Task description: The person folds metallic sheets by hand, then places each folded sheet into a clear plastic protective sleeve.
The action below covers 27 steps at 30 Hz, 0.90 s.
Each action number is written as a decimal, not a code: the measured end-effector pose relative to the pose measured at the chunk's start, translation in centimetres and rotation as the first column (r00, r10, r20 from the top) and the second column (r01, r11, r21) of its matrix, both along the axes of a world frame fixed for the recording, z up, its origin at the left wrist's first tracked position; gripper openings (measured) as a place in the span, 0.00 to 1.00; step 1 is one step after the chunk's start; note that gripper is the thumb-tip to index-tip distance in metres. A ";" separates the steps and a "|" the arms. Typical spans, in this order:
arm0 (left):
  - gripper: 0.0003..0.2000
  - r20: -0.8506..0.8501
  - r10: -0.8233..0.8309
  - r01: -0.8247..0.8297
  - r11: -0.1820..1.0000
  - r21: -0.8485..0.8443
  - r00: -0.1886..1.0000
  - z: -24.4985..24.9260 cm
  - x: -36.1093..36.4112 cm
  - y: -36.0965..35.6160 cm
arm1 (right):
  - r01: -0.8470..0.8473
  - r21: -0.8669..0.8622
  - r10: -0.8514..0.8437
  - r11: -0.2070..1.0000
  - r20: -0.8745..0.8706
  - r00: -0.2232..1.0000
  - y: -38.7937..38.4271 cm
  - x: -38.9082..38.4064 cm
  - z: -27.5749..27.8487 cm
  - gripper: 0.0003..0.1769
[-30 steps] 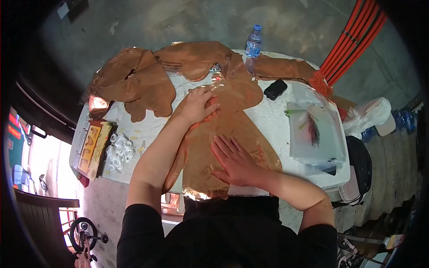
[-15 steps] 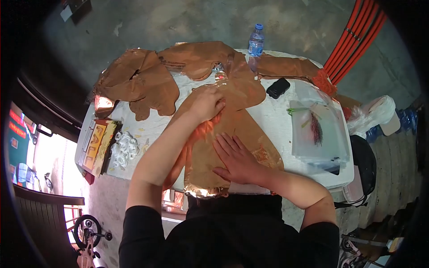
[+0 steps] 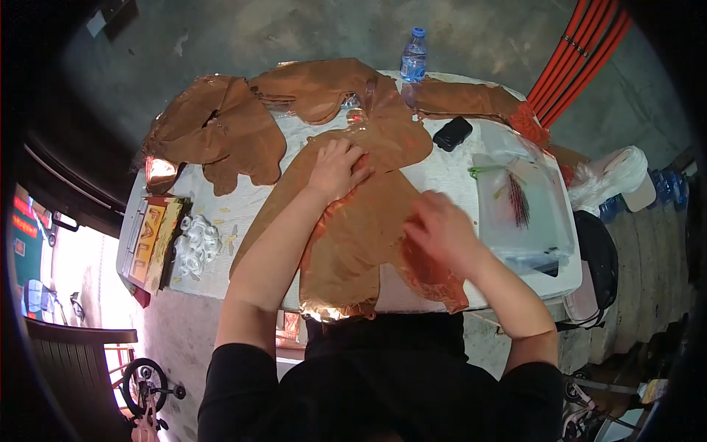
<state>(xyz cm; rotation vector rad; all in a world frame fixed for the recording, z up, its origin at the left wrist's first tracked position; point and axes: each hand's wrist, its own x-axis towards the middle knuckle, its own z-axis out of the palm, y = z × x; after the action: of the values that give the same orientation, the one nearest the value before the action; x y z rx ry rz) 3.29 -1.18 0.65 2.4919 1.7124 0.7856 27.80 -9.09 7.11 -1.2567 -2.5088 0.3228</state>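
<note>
A flat, uninflated brown foil balloon [image 3: 342, 243] lies across the table's near half, its shiny crinkled end at the near edge. My left hand [image 3: 337, 171] rests on its upper middle, fingers apart on the foil. Over the balloon's right side is my right hand [image 3: 440, 227], fingers bent and smeared by motion; whether they grip the foil cannot be made out. Below that hand, a reddish, glossy flap of the foil [image 3: 434, 276] shows. Past my left hand, another brown foil piece [image 3: 398, 132] overlaps the balloon.
More brown foil balloons [image 3: 221, 129] lie along the far side of the white table [image 3: 460, 173]. A water bottle [image 3: 414, 55] and a black case [image 3: 453, 134] stand beyond. Clear plastic bags [image 3: 534, 228] are at right; white ribbon rolls [image 3: 197, 247] and a box [image 3: 153, 243] at left.
My right hand has lifted from lying flat on the balloon and moved up and right. The balloon's lower right part has shifted, baring white tabletop. My left hand's fingers have spread.
</note>
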 end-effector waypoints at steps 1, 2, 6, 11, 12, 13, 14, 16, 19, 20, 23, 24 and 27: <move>0.20 0.001 -0.002 0.002 1.000 0.002 1.000 -0.1 0.0 0.0 | 0.002 0.001 -0.002 1.000 0.002 1.000 0.2 0.9 -0.2 0.14; 0.20 0.001 -0.003 0.003 1.000 0.004 1.000 -0.1 -0.1 0.1 | 0.087 -0.019 -0.085 0.996 0.077 0.993 0.5 1.8 -0.7 0.14; 0.20 0.006 0.000 0.000 1.000 -0.013 1.000 0.1 0.0 0.0 | 0.198 -0.069 -0.187 0.978 0.132 0.973 0.9 2.1 -2.3 0.12; 0.18 0.027 -0.005 0.005 1.000 0.010 1.000 -0.3 -0.1 0.2 | 0.152 -0.120 -0.142 0.981 0.089 0.986 1.3 2.2 -2.8 0.09; 0.18 0.026 -0.004 0.004 1.000 0.015 1.000 -0.3 -0.1 0.0 | 0.152 -0.138 -0.146 0.979 0.048 0.988 1.2 2.2 -2.2 0.09; 0.16 0.025 -0.006 0.006 1.000 0.018 1.000 -0.3 -0.1 0.0 | 0.150 -0.155 -0.151 0.977 0.008 0.989 1.1 2.2 -1.6 0.09; 0.15 0.023 -0.010 0.009 1.000 0.020 1.000 -0.2 -0.1 0.0 | 0.151 -0.149 -0.151 0.977 0.008 0.988 1.2 2.2 -0.8 0.09; 0.15 0.024 -0.009 0.008 1.000 0.009 1.000 -0.1 0.0 -0.1 | 0.186 -0.361 -0.209 0.914 -0.025 0.978 1.6 2.3 0.5 0.08; 0.16 0.024 -0.007 0.007 1.000 0.013 1.000 -0.2 -0.1 0.0 | -0.139 -0.739 -0.211 0.660 -0.360 0.909 2.9 3.6 -0.2 0.13; 0.16 0.025 -0.007 0.007 1.000 0.027 1.000 -0.3 -0.1 0.0 | -0.141 -0.739 -0.208 0.659 -0.359 0.910 3.0 3.9 -0.4 0.13; 0.17 0.024 -0.004 0.004 1.000 0.026 1.000 -0.3 -0.1 0.0 | -0.307 -0.781 -0.356 0.544 -0.546 0.759 2.8 3.3 0.4 0.22; 0.17 0.025 -0.003 0.002 1.000 0.026 1.000 -0.2 -0.1 0.0 | -0.352 -0.753 -0.385 0.557 -0.609 0.694 2.4 2.6 1.0 0.23; 0.18 0.021 -0.002 0.001 1.000 0.011 1.000 -0.1 0.0 -0.2 | -0.392 -0.715 -0.387 0.579 -0.664 0.640 2.1 1.7 1.4 0.25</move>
<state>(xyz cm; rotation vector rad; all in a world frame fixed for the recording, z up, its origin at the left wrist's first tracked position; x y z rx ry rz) 3.34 -1.36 0.58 2.4827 1.7043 0.8207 29.54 -7.03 8.48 -0.9750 -1.5091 1.8038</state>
